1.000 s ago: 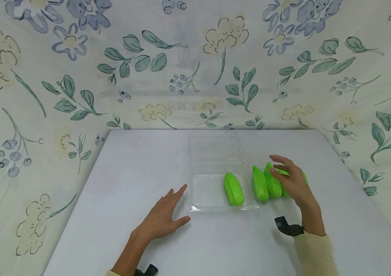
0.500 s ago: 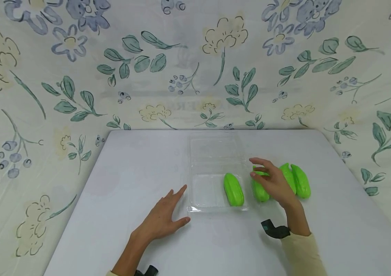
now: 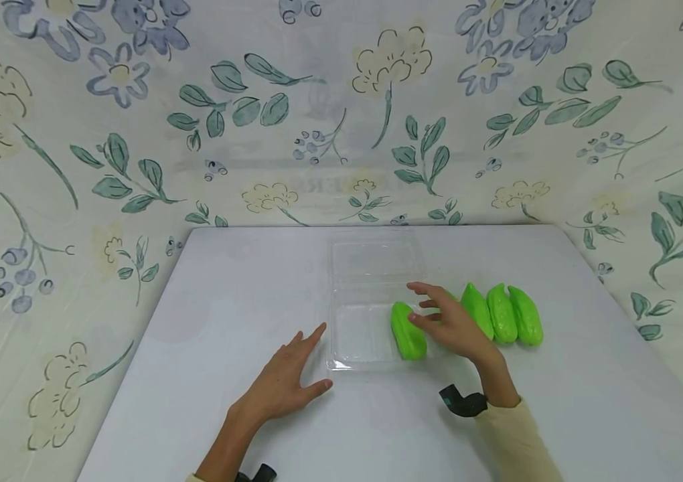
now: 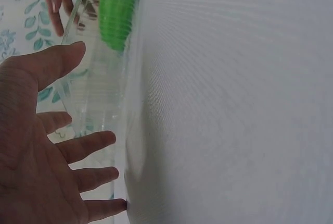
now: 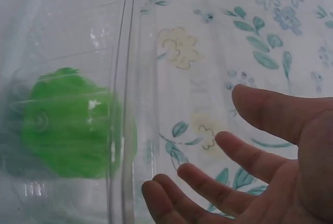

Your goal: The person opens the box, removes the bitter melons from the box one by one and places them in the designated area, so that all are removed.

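Observation:
A clear plastic clamshell container [image 3: 361,333] lies unfolded on the table, with one bright green, ridged, elongated fruit- or vegetable-like piece [image 3: 408,332] in its near half, toward the right wall. My right hand [image 3: 452,328] hovers over the container's right edge beside that piece, fingers loosely bent and holding nothing. In the right wrist view the green piece [image 5: 73,125] shows through the clear wall, apart from the fingertips. My left hand [image 3: 281,375] is spread with straight fingers just left of the container. Its fingers [image 4: 88,146] reach along the container's side in the left wrist view.
Several more of the green pieces [image 3: 502,314] stand in a row on the white table [image 3: 245,288], right of the container; my right hand partly hides the leftmost. A floral cloth [image 3: 317,134] rises behind the table. Black cameras [image 3: 462,402] sit on the wrists.
My right hand has moved left from over the row of green pieces to the container's right edge, holding nothing. The left hand and the green pieces have stayed put.

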A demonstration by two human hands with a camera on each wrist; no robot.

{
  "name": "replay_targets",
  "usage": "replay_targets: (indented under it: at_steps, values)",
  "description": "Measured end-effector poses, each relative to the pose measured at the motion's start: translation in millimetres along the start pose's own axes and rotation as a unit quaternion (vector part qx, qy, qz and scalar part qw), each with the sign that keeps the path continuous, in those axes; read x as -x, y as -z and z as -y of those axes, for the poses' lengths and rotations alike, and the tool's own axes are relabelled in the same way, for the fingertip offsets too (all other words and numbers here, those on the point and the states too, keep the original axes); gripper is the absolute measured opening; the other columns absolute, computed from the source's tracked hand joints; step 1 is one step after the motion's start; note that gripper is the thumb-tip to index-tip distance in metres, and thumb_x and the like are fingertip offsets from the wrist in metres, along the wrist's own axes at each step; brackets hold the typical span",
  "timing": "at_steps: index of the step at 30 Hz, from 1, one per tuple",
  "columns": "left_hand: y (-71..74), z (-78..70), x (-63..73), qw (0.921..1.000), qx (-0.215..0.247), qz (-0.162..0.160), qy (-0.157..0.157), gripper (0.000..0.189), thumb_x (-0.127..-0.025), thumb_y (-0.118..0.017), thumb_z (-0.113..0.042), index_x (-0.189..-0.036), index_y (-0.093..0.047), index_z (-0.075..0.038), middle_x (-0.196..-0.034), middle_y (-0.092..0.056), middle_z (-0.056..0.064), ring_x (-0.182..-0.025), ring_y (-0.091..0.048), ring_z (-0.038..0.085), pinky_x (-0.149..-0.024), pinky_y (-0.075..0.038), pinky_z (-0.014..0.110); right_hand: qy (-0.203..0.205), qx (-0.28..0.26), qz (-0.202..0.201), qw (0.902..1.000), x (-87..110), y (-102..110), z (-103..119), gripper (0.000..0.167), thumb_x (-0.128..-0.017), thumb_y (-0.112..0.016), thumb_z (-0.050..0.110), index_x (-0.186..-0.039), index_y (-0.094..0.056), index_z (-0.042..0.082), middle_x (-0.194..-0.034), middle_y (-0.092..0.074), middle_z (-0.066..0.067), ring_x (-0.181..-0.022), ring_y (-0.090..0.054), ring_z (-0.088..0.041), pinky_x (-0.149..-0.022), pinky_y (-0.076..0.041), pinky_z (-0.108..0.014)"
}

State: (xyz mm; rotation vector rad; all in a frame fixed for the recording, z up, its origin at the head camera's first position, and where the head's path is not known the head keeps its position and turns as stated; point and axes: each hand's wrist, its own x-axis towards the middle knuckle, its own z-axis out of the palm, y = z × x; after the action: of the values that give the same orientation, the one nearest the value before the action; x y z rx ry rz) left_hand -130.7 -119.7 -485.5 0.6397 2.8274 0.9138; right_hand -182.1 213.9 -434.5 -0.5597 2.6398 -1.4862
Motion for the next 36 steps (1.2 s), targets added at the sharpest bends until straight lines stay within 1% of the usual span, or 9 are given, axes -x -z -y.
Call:
replay_targets:
  at_steps: [5,9,12,15,19,23,27,31,36]
  values:
    - [-0.6,-0.3,-0.4,1.0000,-0.001,0.001,-0.002,0.089,-0.086,-0.072,-0.044,-0.158,-0.024,-0.025,-0.151,-0.042,0.004,-0.143,-0.028,0.034,-0.112,-0.024,0.057,-0.013,0.016,0.018,0.9996,-3.3,-5.6,-0.7,0.055,-0.094,-0.068,0.017,-0.144,-0.046,0.009,-0.141,-0.045,-0.019,-0.118,-0.053,-0.044,-0.093,-0.049,-0.054]
    - [0.5,-1.4,-0.9,1.0000,-0.009,0.001,0.001,0.089,-0.086,-0.072,-0.046,-0.158,-0.023,-0.027,-0.152,-0.042,0.004,-0.143,-0.028,0.034,-0.112,-0.024,0.057,-0.011,0.026,0.030,0.9991,-4.8,-10.0,0.6,0.056,-0.094,-0.068,0.017,-0.144,-0.045,0.006,-0.141,-0.044,-0.021,-0.117,-0.053,-0.043,-0.092,-0.050,-0.053]
    - [0.9,-2.0,-0.8,0.9999,-0.015,-0.004,0.000,0.089,-0.086,-0.072,-0.046,-0.158,-0.023,-0.026,-0.151,-0.043,0.005,-0.143,-0.029,0.035,-0.112,-0.025,0.057,-0.001,0.054,0.035,0.9980,-6.4,-13.0,0.6,0.056,-0.094,-0.069,0.016,-0.143,-0.046,0.004,-0.139,-0.045,-0.023,-0.114,-0.054,-0.043,-0.089,-0.051,-0.053]
    - [1.1,-2.2,-0.4,0.9998,-0.017,-0.008,-0.001,0.089,-0.086,-0.072,-0.045,-0.158,-0.024,-0.025,-0.150,-0.044,0.006,-0.142,-0.030,0.035,-0.111,-0.025,0.058,0.001,0.094,0.034,0.9950,-7.7,-17.1,1.9,0.055,-0.093,-0.070,0.015,-0.141,-0.048,0.001,-0.137,-0.048,-0.024,-0.113,-0.055,-0.041,-0.088,-0.051,-0.053]
    - [1.6,-1.9,0.2,0.9998,-0.017,-0.010,-0.003,0.089,-0.085,-0.073,-0.044,-0.158,-0.025,-0.024,-0.150,-0.044,0.006,-0.142,-0.030,0.035,-0.111,-0.025,0.058,-0.012,0.155,0.030,0.9874,-8.8,-24.8,3.7,0.056,-0.090,-0.073,0.016,-0.138,-0.051,-0.001,-0.134,-0.050,-0.025,-0.117,-0.053,-0.041,-0.095,-0.047,-0.054]
    - [1.7,-1.4,0.6,0.9998,-0.016,-0.010,-0.006,0.089,-0.085,-0.073,-0.044,-0.158,-0.025,-0.023,-0.150,-0.044,0.006,-0.142,-0.030,0.036,-0.111,-0.026,0.058,-0.036,0.186,0.038,0.9812,-9.0,-33.9,3.2,0.061,-0.085,-0.078,0.017,-0.138,-0.052,-0.002,-0.134,-0.048,-0.028,-0.119,-0.052,-0.042,-0.098,-0.044,-0.055]
    - [1.3,-0.8,0.6,0.9998,-0.015,-0.009,-0.007,0.089,-0.085,-0.073,-0.044,-0.158,-0.025,-0.023,-0.150,-0.044,0.005,-0.142,-0.030,0.035,-0.111,-0.025,0.058,-0.051,0.188,0.039,0.9801,-9.9,-42.5,0.1,0.066,-0.083,-0.080,0.019,-0.139,-0.051,-0.001,-0.136,-0.046,-0.027,-0.119,-0.053,-0.040,-0.098,-0.045,-0.053]
    - [0.8,-0.7,0.6,0.9999,-0.010,-0.008,-0.004,0.089,-0.086,-0.073,-0.044,-0.158,-0.025,-0.024,-0.150,-0.043,0.005,-0.142,-0.029,0.035,-0.112,-0.025,0.058,-0.055,0.192,0.023,0.9796,-11.4,-48.8,-1.0,0.067,-0.082,-0.081,0.020,-0.140,-0.051,0.000,-0.136,-0.047,-0.026,-0.119,-0.053,-0.040,-0.097,-0.045,-0.052]
    - [-0.3,0.0,1.6,1.0000,-0.002,-0.002,0.002,0.088,-0.086,-0.072,-0.043,-0.158,-0.024,-0.025,-0.151,-0.043,0.005,-0.143,-0.028,0.034,-0.112,-0.023,0.058,-0.063,0.188,0.006,0.9801,-11.5,-53.9,-1.1,0.065,-0.083,-0.080,0.022,-0.139,-0.052,0.003,-0.134,-0.048,-0.026,-0.116,-0.054,-0.041,-0.094,-0.046,-0.055]
